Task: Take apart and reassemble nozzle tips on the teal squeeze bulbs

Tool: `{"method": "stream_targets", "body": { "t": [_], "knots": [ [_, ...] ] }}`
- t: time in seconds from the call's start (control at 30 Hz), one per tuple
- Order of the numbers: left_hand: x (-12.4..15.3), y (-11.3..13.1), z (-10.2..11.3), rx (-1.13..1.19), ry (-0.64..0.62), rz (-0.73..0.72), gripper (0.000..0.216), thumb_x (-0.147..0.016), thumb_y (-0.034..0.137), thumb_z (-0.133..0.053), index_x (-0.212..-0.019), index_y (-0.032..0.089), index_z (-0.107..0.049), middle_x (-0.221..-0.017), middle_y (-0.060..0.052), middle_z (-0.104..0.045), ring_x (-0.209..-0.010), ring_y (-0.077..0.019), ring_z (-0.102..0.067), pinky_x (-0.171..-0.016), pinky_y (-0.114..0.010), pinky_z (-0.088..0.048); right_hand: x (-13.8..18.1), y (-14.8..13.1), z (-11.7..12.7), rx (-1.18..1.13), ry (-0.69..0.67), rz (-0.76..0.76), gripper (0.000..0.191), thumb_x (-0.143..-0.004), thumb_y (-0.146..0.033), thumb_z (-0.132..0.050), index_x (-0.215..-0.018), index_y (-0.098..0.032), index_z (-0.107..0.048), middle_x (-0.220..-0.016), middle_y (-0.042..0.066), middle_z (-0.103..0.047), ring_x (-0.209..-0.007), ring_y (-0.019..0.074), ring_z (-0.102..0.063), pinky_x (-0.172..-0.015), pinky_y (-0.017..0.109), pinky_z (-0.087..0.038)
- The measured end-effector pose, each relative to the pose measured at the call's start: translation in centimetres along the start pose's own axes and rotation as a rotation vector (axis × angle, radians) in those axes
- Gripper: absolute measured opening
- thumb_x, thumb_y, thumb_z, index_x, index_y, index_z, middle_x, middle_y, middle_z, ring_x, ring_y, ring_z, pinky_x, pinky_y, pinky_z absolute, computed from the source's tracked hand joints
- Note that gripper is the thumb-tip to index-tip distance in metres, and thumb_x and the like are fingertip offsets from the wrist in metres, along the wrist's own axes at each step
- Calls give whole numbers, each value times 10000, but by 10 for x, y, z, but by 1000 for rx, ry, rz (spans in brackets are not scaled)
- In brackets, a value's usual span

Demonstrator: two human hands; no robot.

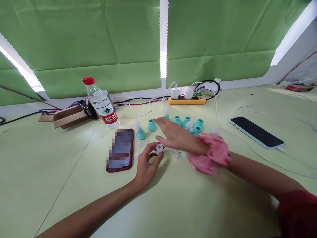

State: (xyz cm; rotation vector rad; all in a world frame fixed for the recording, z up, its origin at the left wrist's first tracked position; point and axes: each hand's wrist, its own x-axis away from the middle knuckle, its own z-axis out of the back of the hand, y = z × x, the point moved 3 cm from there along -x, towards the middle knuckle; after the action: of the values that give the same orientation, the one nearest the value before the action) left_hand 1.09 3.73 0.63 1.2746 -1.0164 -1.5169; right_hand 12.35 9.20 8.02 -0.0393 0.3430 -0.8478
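My left hand (146,162) pinches a small translucent white plastic piece (159,149) with a round opening, between thumb and fingertips. Reaching left above the table, my right hand (174,133) has its fingers stretched out and its thumb apart, with nothing visible in it. Its fingertips are near a teal rubber bulb (151,125); whether they touch it I cannot tell. To the left stands another teal bulb (140,133) with a clear tip on top. Several more teal bulbs (187,121) stand behind my right hand, partly hidden. Small clear plastic parts (175,153) lie under that hand.
A red-cased phone (120,150) lies left of my left hand, with a water bottle (103,104) behind it. At the back are an orange power strip (187,100) with chargers and a cardboard box (71,115). Another phone (256,131) and its white cable lie right.
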Motion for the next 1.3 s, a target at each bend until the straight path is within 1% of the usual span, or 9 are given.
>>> {"method": "stream_targets", "body": {
  "t": [0.17,0.33,0.57,0.67,0.73,0.87,1.1,1.2,1.3],
  "knots": [
    [2,-4,2,45,15,-32,259,-797,245,-511,-1050,194,-489,-987,-61,-550,-928,-173,-527,-744,-282,-459,-53,4,-29,14,-21,-146,276,-742,-176,-492,-1011,-119,-478,-867,169,-586,-789,259,-572,-587,328,-422],
    [2,-5,3,50,42,-52,292,-819,255,-475,-1109,226,-468,-993,-44,-521,-896,-154,-520,-710,-258,-454,-58,13,-39,10,6,-188,163,-734,-147,-473,-897,-149,-482,-806,140,-587,-729,234,-566,-554,308,-388],
    [11,-1,5,-111,122,-231,254,-772,153,-537,-1006,216,-458,-892,-21,-520,-810,-121,-523,-724,-251,-435,4,9,-5,-152,148,-73,195,-723,-249,-501,-862,-172,-387,-803,47,-555,-692,158,-526,-601,264,-398],
    [14,14,3,-184,26,-468,320,-748,73,-535,-1030,214,-483,-878,-29,-541,-805,-125,-516,-711,-248,-433,38,7,7,-230,250,39,189,-699,-232,-507,-844,-182,-399,-787,31,-544,-691,155,-500,-604,267,-395],
    [14,27,5,-182,-26,-543,351,-745,56,-528,-1057,215,-501,-869,-36,-558,-795,-130,-516,-695,-246,-435,53,4,11,-184,291,121,183,-677,-205,-509,-842,-179,-433,-772,37,-544,-724,173,-474,-633,287,-389],
    [6,50,11,-197,-99,-368,281,-752,123,-549,-1020,203,-565,-820,-36,-599,-714,-131,-531,-648,-244,-452,62,0,13,-143,308,209,141,-660,-189,-484,-800,-171,-471,-676,27,-525,-658,161,-446,-617,284,-379],
    [-5,67,15,-277,-245,-104,187,-741,228,-577,-915,184,-631,-762,-32,-642,-634,-135,-549,-558,-234,-465,65,-2,10,-158,321,158,29,-722,-170,-458,-738,-160,-480,-622,8,-539,-551,114,-486,-473,223,-311],
    [-5,68,14,-360,-272,-110,198,-760,244,-556,-925,162,-629,-713,-32,-633,-594,-128,-532,-546,-235,-455,68,-4,8,-172,315,134,30,-718,-159,-460,-721,-153,-490,-616,17,-544,-551,119,-488,-474,223,-311],
    [-3,70,12,-406,-335,-177,213,-775,236,-534,-955,155,-616,-718,-37,-624,-601,-130,-529,-560,-238,-446,68,-5,7,-361,243,65,49,-653,-137,-501,-693,-162,-489,-587,-11,-535,-520,99,-467,-490,208,-335]
  ]
}}
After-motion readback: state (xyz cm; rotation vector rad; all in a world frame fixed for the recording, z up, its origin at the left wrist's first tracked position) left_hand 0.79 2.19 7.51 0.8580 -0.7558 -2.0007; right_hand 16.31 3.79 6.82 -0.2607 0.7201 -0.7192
